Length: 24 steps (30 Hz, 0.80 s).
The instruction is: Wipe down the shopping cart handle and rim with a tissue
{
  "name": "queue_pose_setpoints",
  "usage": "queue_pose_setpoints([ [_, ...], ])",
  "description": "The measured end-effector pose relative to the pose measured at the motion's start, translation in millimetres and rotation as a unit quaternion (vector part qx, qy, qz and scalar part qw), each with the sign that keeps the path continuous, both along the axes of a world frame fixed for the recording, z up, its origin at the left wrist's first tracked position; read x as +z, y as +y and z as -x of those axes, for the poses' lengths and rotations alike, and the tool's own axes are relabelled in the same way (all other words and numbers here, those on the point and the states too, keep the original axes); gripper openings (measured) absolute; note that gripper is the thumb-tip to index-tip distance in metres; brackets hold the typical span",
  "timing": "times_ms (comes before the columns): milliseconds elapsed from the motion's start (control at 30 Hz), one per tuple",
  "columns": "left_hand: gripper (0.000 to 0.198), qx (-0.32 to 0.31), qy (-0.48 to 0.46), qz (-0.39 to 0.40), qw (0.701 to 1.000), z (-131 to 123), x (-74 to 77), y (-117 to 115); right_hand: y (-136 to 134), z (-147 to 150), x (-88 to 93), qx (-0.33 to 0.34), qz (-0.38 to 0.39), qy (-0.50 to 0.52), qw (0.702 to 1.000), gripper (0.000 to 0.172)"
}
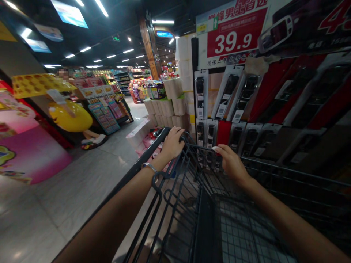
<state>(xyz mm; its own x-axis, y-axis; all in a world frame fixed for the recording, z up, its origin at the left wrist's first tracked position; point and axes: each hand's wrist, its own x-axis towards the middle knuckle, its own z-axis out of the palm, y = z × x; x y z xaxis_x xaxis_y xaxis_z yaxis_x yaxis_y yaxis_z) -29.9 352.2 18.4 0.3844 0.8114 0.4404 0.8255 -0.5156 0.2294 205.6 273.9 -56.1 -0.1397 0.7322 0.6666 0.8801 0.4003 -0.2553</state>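
A dark wire shopping cart (pixel 203 175) stands right in front of me, its basket reaching off to the right. My left hand (pixel 173 141), with a silver bangle on the wrist, is closed over the cart's corner by the end of the black push handle (pixel 142 157). On the basket's top rim, my right hand (pixel 230 162) grips the wire with thumb and fingers. Part of its fingers is hidden from me. Through the basket, a wire grid bottom (pixel 244 230) shows.
Packaged belts (pixel 230 91) hang on a rack close on the right, below a 39.9 price sign (pixel 233 36). Stacked paper rolls (pixel 175 93) stand ahead. At left are a pink display (pixel 33 146), a person in yellow (pixel 72 115) and grey floor (pixel 109 160).
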Motion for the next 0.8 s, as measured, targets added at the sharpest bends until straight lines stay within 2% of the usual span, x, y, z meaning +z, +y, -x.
queue_pose_setpoints([
  [100, 0.054, 0.004, 0.000, 0.012, 1.000, 0, -1.3, 1, -3, -5, -0.7, 0.015, -0.010, -0.011, 1.000, 0.055],
  [200, 0.054, -0.002, -0.003, 0.006, 1.000, 1, -3.8, 4, -13, -24, -12.1, -0.001, -0.004, -0.049, 0.999, 0.060],
  [300, 0.054, -0.005, -0.008, -0.011, 1.000, 2, -5.9, 7, -28, -52, -25.2, -0.035, 0.001, -0.063, 0.997, 0.065],
  [400, 0.053, -0.008, 0.003, -0.016, 1.000, 3, -5.6, 7, -45, -77, -31.9, -0.078, -0.014, -0.065, 0.995, 0.060],
  [700, 0.051, -0.014, 0.014, -0.026, 0.999, 3, -3.0, 5, -82, -131, -37.3, -0.149, -0.033, -0.100, 0.983, 0.052],
  [800, 0.051, -0.014, 0.012, -0.031, 0.999, 3, -4.6, 7, -87, -139, -32.2, -0.188, -0.016, -0.109, 0.976, 0.049],
])
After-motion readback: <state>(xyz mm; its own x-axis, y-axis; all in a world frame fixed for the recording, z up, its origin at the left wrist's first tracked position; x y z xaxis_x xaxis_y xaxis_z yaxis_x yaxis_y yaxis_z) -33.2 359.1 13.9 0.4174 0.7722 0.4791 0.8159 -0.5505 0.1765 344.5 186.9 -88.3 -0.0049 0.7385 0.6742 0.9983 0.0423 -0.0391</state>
